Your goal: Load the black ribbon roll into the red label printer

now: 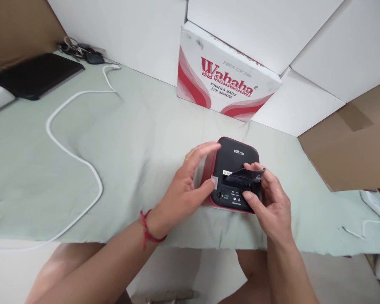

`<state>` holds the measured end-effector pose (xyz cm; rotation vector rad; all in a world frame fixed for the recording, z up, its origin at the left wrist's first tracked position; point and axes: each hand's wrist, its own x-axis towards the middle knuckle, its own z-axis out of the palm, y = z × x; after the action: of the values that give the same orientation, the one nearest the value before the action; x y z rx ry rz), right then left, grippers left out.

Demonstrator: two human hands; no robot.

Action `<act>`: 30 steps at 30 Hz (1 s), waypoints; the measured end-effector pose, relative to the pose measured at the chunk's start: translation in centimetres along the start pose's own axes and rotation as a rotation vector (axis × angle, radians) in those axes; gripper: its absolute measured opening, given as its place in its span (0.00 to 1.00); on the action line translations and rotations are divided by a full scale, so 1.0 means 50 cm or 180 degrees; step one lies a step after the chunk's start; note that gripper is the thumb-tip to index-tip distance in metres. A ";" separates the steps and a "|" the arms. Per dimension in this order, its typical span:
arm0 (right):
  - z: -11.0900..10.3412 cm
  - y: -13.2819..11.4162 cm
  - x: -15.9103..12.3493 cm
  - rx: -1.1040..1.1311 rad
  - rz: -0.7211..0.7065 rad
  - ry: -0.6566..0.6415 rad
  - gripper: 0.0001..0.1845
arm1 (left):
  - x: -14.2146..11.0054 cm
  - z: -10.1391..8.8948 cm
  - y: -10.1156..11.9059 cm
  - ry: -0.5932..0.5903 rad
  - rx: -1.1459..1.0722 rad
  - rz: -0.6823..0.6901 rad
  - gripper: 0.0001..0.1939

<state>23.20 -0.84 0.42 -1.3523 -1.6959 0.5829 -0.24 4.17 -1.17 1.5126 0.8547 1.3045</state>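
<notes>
A small black-topped printer [237, 162] with red sides lies on the cloth-covered table before me. My left hand [190, 181] is at its left side. The thumb rests on a grey tab [214, 183] at the edge, while the index finger stretches apart toward the far left corner. On the right side, my right hand [270, 194] has its fingers at a raised dark glossy flap [245, 175] that slants up from the printer's top. Its thumb lies by the front buttons. The right fingers are partly hidden behind the flap, so the exact grip is hard to see.
A Wahaha water carton [223, 80] stands behind the printer against white panels. A white cable [95, 169] winds across the left of the table. Keys [79, 50] and a black flat object [38, 76] lie at the back left. Brown cardboard [351, 147] stands at right.
</notes>
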 end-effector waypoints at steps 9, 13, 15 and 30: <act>-0.007 -0.084 0.008 -0.1450 -0.1146 0.0296 0.19 | 0.010 -0.014 -0.030 -0.0372 -0.0761 -0.0792 0.49; -0.008 -0.088 0.013 -0.1425 -0.1324 0.0243 0.20 | 0.012 -0.017 -0.022 -0.0359 -0.1035 -0.1118 0.49; -0.003 -0.086 0.017 -0.1257 -0.1266 0.0175 0.19 | 0.013 -0.012 -0.015 -0.0256 -0.1298 -0.1262 0.48; 0.042 -0.092 0.067 0.0605 0.0599 0.1808 0.13 | 0.017 0.008 0.053 0.0600 -0.1446 -0.1774 0.18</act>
<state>18.85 1.25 4.11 -1.3827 -1.0401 0.3998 0.16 4.02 1.60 0.7331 0.9350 1.1261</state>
